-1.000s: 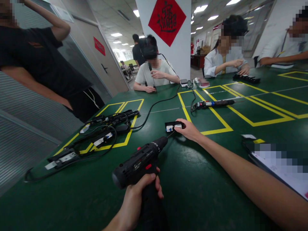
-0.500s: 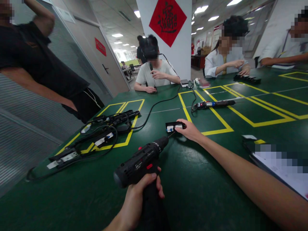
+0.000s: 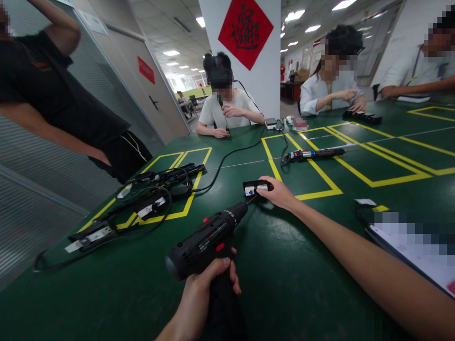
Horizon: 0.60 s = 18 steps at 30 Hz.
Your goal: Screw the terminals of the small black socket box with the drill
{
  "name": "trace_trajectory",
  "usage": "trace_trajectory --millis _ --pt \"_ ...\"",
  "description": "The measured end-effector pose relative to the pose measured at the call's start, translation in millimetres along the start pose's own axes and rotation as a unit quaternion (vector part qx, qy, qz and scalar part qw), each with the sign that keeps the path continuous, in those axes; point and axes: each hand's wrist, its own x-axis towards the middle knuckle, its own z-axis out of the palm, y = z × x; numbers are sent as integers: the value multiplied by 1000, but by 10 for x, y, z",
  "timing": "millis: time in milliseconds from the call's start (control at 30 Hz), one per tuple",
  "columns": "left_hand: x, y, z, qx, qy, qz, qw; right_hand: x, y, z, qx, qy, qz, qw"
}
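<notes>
Well, the small black part (image 3: 253,187) with a white and blue sticker lies on the green table (image 3: 284,284), a little above the middle of the view. The right hand (image 3: 279,192) comes in from 4 o'clock and pinches the right end of the part with its fingertips, holding it down on the table. The left hand (image 3: 208,293) is at the bottom, at 6 o'clock, with its fingers wrapped tight around the handle of a black drill (image 3: 206,239). The drill points up toward 1 o'clock. Its thin tip (image 3: 251,199) is just under the part, very near it; I cannot tell if they touch.

At 9 o'clock from the part there is a box marked with yellow tape (image 3: 194,187). A pile of black parts and cords (image 3: 156,196) lies in it, and some spill out over its line toward 8 o'clock. At 1 o'clock from the part another yellow box has a long black screwdriver tool (image 3: 314,153) lying across its edge, with a cord going off toward 11 o'clock. At 4 o'clock, near the table edge, lies a flat white sheet (image 3: 412,246), all blurry.

A person in black clothes (image 3: 60,99) stands at 10 o'clock. Two people in white tops (image 3: 227,109) (image 3: 327,90) sit on the far side at 12 and 1 o'clock, working with their own hands.
</notes>
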Motion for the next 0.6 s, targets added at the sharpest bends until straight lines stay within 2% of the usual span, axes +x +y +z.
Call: trace_trajectory --millis 600 --pt "-2 21 8 24 5 8 1000 -1 13 15 1 5 2 1000"
